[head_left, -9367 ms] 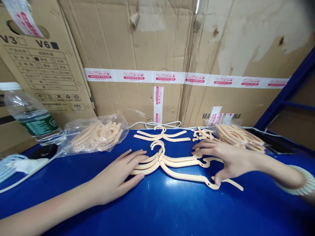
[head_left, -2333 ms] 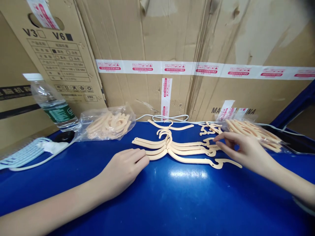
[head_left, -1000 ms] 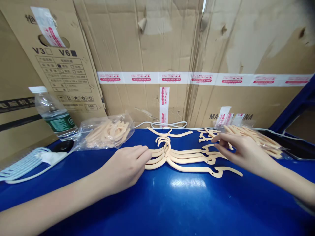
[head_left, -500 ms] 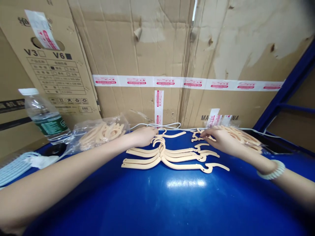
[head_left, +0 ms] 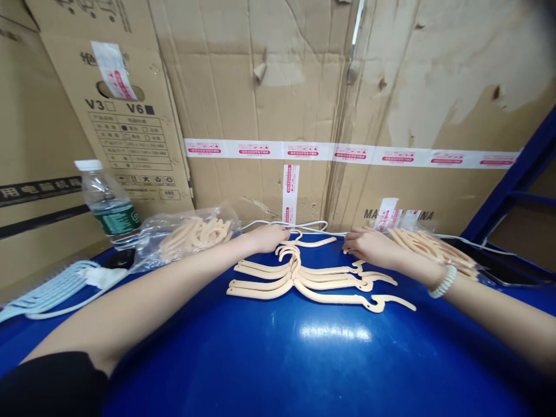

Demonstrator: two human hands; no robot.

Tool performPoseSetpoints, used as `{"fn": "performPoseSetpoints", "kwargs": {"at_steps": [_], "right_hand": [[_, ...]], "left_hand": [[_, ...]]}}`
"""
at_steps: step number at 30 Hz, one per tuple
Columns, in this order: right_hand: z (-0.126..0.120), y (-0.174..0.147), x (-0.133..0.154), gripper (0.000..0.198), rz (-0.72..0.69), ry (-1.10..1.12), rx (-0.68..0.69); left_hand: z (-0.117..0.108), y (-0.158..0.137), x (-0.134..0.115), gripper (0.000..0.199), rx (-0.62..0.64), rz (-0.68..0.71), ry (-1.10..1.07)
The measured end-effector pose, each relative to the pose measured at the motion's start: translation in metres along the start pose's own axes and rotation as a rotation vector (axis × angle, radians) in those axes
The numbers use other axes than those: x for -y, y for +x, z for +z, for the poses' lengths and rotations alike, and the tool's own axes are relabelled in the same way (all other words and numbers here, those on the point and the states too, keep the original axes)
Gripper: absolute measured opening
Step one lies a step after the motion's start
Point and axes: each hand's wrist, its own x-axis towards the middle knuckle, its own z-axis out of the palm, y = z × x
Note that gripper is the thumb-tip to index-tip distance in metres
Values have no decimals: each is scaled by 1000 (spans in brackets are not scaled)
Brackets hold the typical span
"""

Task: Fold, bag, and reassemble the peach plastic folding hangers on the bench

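My left hand (head_left: 269,237) is at the back of the blue table, its fingers closed at a beige folding clothes hanger (head_left: 319,242) whose left arm it partly hides. My right hand (head_left: 368,245), wearing a pale beaded bracelet, bends its fingers over small beige hooked hanger pieces (head_left: 346,251) that it mostly covers. Nearer to me lie several beige hangers (head_left: 260,294) in a stack of rows, their hooks bunched at the centre. Small hooked pieces (head_left: 377,302) sit at their right ends.
A clear bag of beige parts (head_left: 195,237) lies at left, another bag (head_left: 434,249) at right beside a dark phone (head_left: 508,275). A water bottle (head_left: 110,205), a light blue hairbrush (head_left: 56,289) and a white cable (head_left: 299,225) are on the table (head_left: 278,359). Cardboard (head_left: 260,104) walls the back.
My right hand has moved left and down over the small hooked pieces, covering them. My left hand stays by the back hanger. The whole view has shifted slightly.
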Motion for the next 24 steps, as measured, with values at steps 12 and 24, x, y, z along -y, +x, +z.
{"fn": "performPoseSetpoints", "kwargs": {"at_steps": [12, 24], "right_hand": [[-15, -13, 1, 26, 162, 86, -421], [-23, -48, 44, 33, 536, 427, -607]], "left_hand": [[-32, -7, -10, 22, -26, -64, 60], [-53, -48, -50, 30, -246, 41, 163]]}}
